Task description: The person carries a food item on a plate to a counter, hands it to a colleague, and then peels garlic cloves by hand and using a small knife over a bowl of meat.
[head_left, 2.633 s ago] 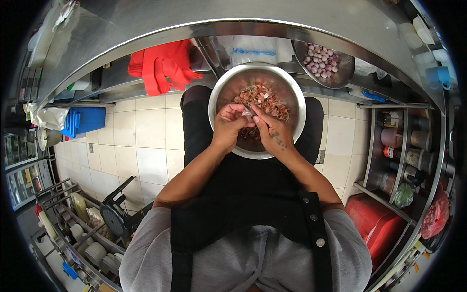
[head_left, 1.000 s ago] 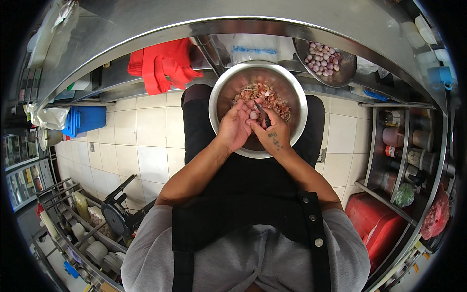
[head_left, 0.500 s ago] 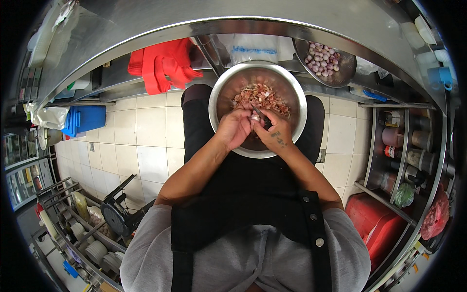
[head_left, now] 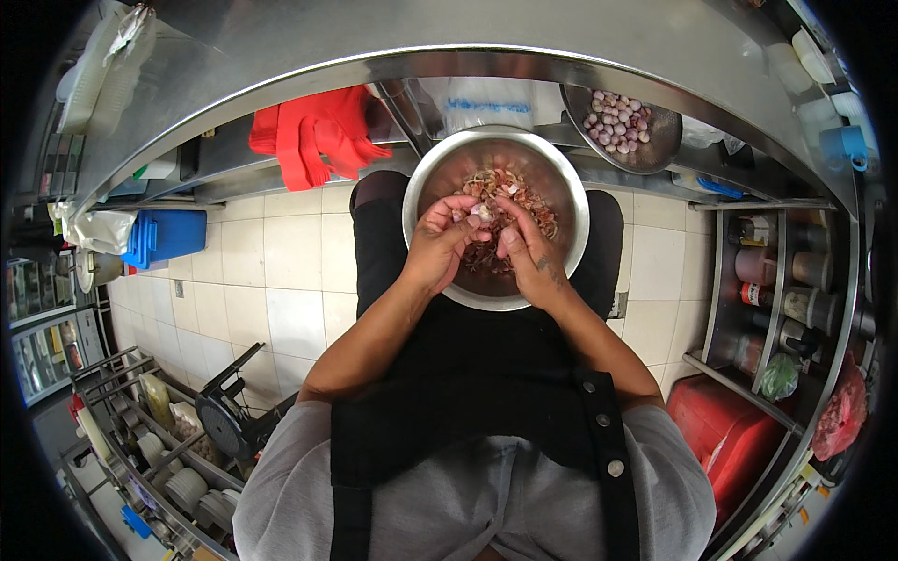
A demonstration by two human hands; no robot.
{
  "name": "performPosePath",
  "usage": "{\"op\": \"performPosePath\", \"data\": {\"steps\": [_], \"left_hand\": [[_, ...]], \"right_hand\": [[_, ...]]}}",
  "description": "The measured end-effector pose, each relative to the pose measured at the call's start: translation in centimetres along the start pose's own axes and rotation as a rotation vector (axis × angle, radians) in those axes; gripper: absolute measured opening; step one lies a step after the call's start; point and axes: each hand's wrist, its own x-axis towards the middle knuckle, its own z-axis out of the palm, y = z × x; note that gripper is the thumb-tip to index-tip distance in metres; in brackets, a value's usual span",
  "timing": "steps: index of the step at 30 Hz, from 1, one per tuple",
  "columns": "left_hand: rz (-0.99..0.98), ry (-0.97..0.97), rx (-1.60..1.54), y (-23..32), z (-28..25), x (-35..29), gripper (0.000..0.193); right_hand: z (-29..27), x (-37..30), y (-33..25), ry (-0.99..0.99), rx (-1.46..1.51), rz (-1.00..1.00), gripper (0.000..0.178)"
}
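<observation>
Over a wide steel bowl [head_left: 573, 192] between my knees, my left hand [head_left: 438, 245] pinches a pale pinkish shallot [head_left: 482, 213] between thumb and fingertips. Close on its right is my right hand [head_left: 540, 265], its index finger reaching toward the shallot and its other fingers curled. The small dark knife seen in this hand a moment earlier is now mostly hidden by the fingers. Reddish-brown shallot skins [head_left: 510, 184] lie heaped in the bowl beneath both hands.
A steel counter [head_left: 449, 28] spans the far side. On the shelf below it are red cloth [head_left: 313, 136], a plastic bag [head_left: 488, 101] and a dark pan [head_left: 662, 140] of whole shallots [head_left: 615, 122]. A jar rack [head_left: 772, 290] and red container [head_left: 720, 425] stand at right.
My hands have drawn slightly apart, and the shallot now shows raised in my left fingertips. The knife blade, visible between my hands before, has dropped out of sight behind my right fingers.
</observation>
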Motion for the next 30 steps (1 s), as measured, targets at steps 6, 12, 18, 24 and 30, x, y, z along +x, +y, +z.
{"op": "performPosePath", "data": {"steps": [6,12,18,24,30], "left_hand": [[0.0,-0.004,-0.078,-0.3,-0.6,-0.2,0.021],[-0.003,0.003,-0.08,-0.7,-0.1,-0.4,0.021],[0.068,0.033,-0.022,-0.8,0.2,-0.4,0.02],[0.089,0.085,0.106,-1.6,-0.5,-0.4,0.026],[0.063,0.004,-0.139,-2.4,-1.6,1.0,0.02]], "right_hand": [[0.5,-0.4,-1.5,-0.106,-0.046,0.117,0.042],[0.3,-0.6,-0.7,-0.085,-0.117,0.081,0.042],[0.7,-0.4,-0.5,0.026,-0.204,-0.106,0.038],[1.1,0.7,0.5,0.152,-0.563,-0.317,0.036],[1.5,1.6,2.4,0.1,0.21,0.218,0.041]]}}
